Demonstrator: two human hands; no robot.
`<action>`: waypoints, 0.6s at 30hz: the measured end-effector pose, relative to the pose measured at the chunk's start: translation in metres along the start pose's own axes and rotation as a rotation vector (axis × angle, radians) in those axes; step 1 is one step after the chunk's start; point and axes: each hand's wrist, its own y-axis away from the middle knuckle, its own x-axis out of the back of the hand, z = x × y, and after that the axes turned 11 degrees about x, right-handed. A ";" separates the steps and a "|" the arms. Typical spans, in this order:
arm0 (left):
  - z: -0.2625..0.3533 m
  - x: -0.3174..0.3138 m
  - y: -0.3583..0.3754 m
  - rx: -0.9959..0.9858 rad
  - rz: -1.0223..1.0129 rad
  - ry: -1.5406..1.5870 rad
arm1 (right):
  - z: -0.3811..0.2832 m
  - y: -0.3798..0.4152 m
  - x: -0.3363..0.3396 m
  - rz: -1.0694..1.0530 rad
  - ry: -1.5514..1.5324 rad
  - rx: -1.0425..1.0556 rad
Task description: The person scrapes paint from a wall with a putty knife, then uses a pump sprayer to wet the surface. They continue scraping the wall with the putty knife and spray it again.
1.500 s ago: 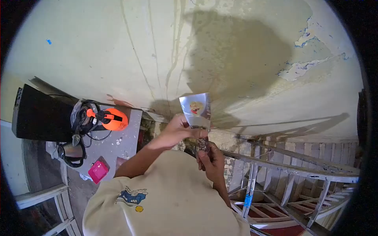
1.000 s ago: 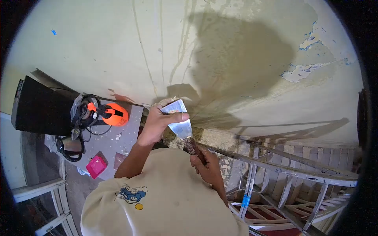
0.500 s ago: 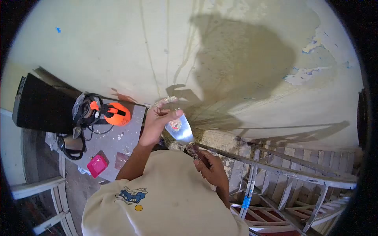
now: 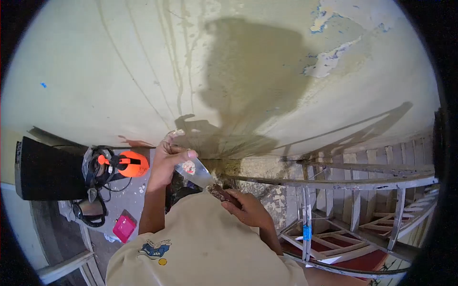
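Observation:
My right hand [image 4: 248, 209] is wrapped round the dark, crusted handle [image 4: 220, 192] of a putty knife, in front of my shirt. The knife's shiny metal blade [image 4: 202, 177] points up and left, with a pale lump with reddish specks [image 4: 189, 167] on it. At the blade's far end is my left hand [image 4: 164, 164], thumb over the blade's edge and forefinger stretched apart from it. Whitish material [image 4: 177, 132] clings to that fingertip. My remaining left fingers are mostly hidden.
A stained wall [image 4: 143, 95] with peeling paint [image 4: 329, 59] rises ahead. On the left, a table [image 4: 136, 186] bears an orange spray bottle [image 4: 133, 163], a black box [image 4: 47, 169], a kettle [image 4: 89, 209] and a pink container [image 4: 124, 228]. A railing [image 4: 334, 183] and stairs lie right.
The view has turned, so wall and railing sit further left. Both hands and the putty knife appear lower and further left, the knife still in my right hand.

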 end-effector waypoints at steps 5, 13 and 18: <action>-0.014 0.000 -0.006 -0.076 0.027 0.057 | 0.002 0.008 0.001 0.007 0.024 -0.025; -0.036 0.036 -0.027 -0.127 -0.072 0.036 | 0.028 0.044 0.026 0.099 0.027 -0.086; -0.074 0.011 -0.050 -0.061 0.007 -0.280 | 0.033 0.043 0.025 0.550 -0.070 0.061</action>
